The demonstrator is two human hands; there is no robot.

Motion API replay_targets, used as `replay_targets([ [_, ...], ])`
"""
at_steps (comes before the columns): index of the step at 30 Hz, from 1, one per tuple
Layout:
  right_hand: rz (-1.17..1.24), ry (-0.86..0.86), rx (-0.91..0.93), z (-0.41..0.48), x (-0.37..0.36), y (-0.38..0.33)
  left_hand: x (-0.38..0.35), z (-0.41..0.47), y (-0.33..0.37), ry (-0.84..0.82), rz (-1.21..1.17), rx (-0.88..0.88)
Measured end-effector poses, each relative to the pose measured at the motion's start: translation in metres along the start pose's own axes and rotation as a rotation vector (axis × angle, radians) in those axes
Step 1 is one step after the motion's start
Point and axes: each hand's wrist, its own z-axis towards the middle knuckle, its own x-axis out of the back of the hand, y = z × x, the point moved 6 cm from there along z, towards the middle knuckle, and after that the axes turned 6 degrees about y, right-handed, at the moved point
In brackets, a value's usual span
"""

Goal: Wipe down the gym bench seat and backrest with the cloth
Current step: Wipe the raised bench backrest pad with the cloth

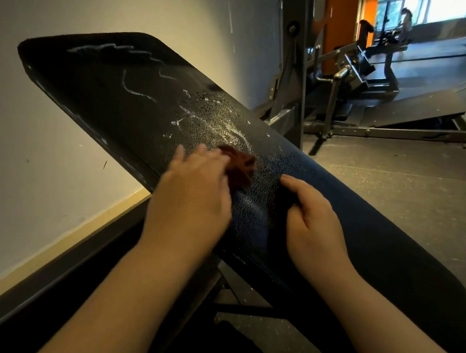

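A long black padded bench backrest runs from upper left to lower right, with white streaks and wet speckles across its middle. A dark red cloth lies bunched on the pad near the centre. My left hand presses on the cloth, fingers over its left part, and looks motion-blurred. My right hand rests on the pad just right of the cloth, fingers curled on the surface, holding nothing that I can see.
A pale wall with a yellow skirting strip stands close on the left. A grey steel upright rises behind the bench. Other gym machines and a ramp plate stand at the back right on the speckled floor.
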Motion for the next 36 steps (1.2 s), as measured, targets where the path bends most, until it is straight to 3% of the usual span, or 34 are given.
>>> replay_targets([
  [3,-0.032,0.001,-0.009,0.001,0.000,0.002,0.000,-0.008,0.008,0.021,0.074,0.054],
  [9,-0.060,-0.057,-0.033,0.003,-0.004,0.000,-0.021,-0.036,0.050,-0.052,-0.035,-0.219],
  [15,-0.118,-0.044,-0.019,0.001,-0.001,0.000,-0.003,-0.010,0.005,0.017,-0.013,0.013],
  [20,-0.078,-0.059,-0.056,0.001,-0.002,-0.001,-0.020,-0.047,0.059,-0.046,0.011,-0.166],
  [23,-0.108,-0.132,-0.015,-0.001,0.001,-0.001,-0.017,-0.038,0.051,-0.023,0.022,-0.263],
  [27,-0.132,-0.151,0.026,-0.010,0.011,0.005,0.003,-0.008,-0.003,0.042,0.014,-0.011],
  [29,-0.132,-0.123,0.029,-0.013,0.012,0.006,0.003,-0.013,0.001,0.046,0.027,0.024],
  [36,-0.117,-0.121,0.018,-0.013,0.011,0.005,-0.017,-0.054,0.055,-0.073,-0.085,-0.222],
])
